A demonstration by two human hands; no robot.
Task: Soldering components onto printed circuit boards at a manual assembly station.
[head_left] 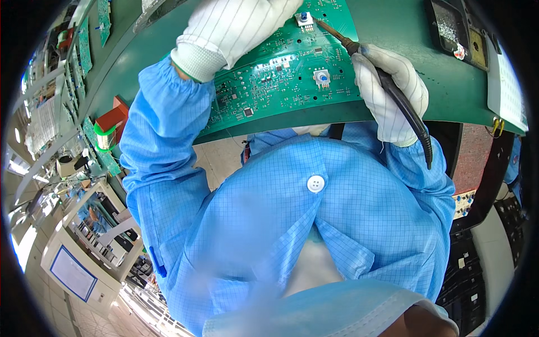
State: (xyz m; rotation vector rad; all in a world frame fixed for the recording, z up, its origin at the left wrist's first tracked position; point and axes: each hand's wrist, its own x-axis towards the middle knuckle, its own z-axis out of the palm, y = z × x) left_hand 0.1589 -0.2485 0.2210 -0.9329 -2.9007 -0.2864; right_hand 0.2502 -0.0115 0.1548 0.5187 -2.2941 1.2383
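Observation:
A green circuit board (269,90) lies on the green work surface. My right hand (390,84), in a white striped glove, is closed around a soldering iron (400,98). The iron's tip points left, close beside a square metal component with a blue centre (304,20) on the board; I cannot tell whether they touch. Nearer to me sits a similar blue-centred component (321,78). My left hand (230,28), gloved likewise, reaches over the board's far left part. Its fingertips are cut off by the upper edge of the picture, so any hold is hidden.
Left of my left forearm stand a red block (112,115) and a spool of wire (105,137). A dark tray (449,28) with a metallic inside lies at the far right, near a white sheet (505,84). More green boards (84,48) stand at the far left.

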